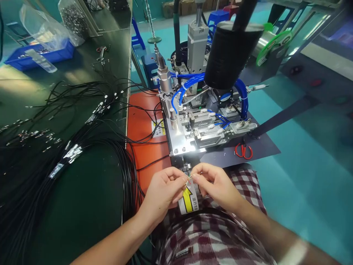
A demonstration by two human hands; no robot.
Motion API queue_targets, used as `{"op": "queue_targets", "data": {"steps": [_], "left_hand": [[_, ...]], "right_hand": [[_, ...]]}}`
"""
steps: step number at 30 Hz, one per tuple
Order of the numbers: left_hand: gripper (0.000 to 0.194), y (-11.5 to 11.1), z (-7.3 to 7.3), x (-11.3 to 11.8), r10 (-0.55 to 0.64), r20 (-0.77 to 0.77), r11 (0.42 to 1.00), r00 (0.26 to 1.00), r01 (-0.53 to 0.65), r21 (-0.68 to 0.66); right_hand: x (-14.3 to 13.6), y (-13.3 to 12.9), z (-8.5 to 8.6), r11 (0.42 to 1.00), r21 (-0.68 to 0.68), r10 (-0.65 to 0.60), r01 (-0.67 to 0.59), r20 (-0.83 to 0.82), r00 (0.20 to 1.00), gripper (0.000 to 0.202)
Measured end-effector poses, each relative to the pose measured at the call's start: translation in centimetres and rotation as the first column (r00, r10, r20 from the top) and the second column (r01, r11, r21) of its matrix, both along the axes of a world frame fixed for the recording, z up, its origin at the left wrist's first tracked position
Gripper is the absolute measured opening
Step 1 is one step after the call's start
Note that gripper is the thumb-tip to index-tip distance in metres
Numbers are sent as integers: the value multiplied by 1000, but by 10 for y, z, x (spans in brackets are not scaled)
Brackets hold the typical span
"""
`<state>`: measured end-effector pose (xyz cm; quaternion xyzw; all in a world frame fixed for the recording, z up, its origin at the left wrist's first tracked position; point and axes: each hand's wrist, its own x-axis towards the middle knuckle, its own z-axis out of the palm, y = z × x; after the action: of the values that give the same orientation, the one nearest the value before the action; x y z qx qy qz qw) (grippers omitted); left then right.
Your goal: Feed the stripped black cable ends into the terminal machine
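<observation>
In front of my lap, both hands meet at the fingertips over several thin coloured wires [189, 180], with red and green showing. My left hand [165, 189] pinches them between thumb and forefinger. From the other side, my right hand [216, 184] has its thumb and forefinger closed on the wire ends. Most of each wire is hidden by the fingers. Just beyond the fingertips stands the metal machine [182, 136] with blue air tubes [193, 79]. Below the hands lies a white label with a yellow arrow [188, 200].
Bundles of black cables [121, 162] cover the dark green table [79, 198] on my left, some trailing across an orange board [145, 121]. Red-handled scissors [243, 151] lie right of the machine. A blue tray [63, 51] sits at the far left; a green-rimmed wire spool [273, 48] stands behind.
</observation>
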<state>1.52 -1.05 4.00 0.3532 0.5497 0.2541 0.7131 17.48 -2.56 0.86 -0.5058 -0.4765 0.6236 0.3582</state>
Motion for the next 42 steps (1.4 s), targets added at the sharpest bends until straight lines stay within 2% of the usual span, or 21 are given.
{"op": "queue_targets", "data": {"steps": [6, 10, 15, 17, 25, 27, 31, 38, 42], "left_hand": [[22, -1, 1, 1, 1, -18, 1000, 1000, -1, 1], [23, -1, 0, 1, 0, -6, 1000, 1000, 0, -9], [26, -2, -2, 1, 27, -9, 1000, 1000, -27, 9], [27, -3, -3, 1, 27, -13, 1000, 1000, -27, 9], [25, -1, -1, 1, 22, -34, 1000, 999, -22, 11], [26, -1, -1, 1, 23, -39, 1000, 999, -23, 11], [25, -2, -1, 2, 10, -41, 999, 999, -9, 38], [24, -6, -3, 2, 41, -19, 982, 999, -37, 184], [24, -4, -7, 1, 22, 37, 984, 999, -28, 174]], "right_hand": [[-1, -1, -1, 990, 113, -91, 78, 114, 989, 19], [-3, -2, -1, 978, 197, -96, 69, 132, 987, 13], [-2, -4, -3, 997, 60, -50, 45, 79, 996, 19], [-2, -5, -4, 998, 53, -44, 39, 89, 995, 19], [1, -5, -1, 948, 318, -82, -13, 286, 955, 12], [2, -3, -1, 957, 289, -65, -15, 266, 962, 13], [3, 0, -2, 995, 92, 39, -45, 57, 998, 19], [2, 6, 8, 999, -4, 46, -46, -63, 997, 28], [1, 7, 6, 997, -60, 42, -47, -88, 995, 30]]}}
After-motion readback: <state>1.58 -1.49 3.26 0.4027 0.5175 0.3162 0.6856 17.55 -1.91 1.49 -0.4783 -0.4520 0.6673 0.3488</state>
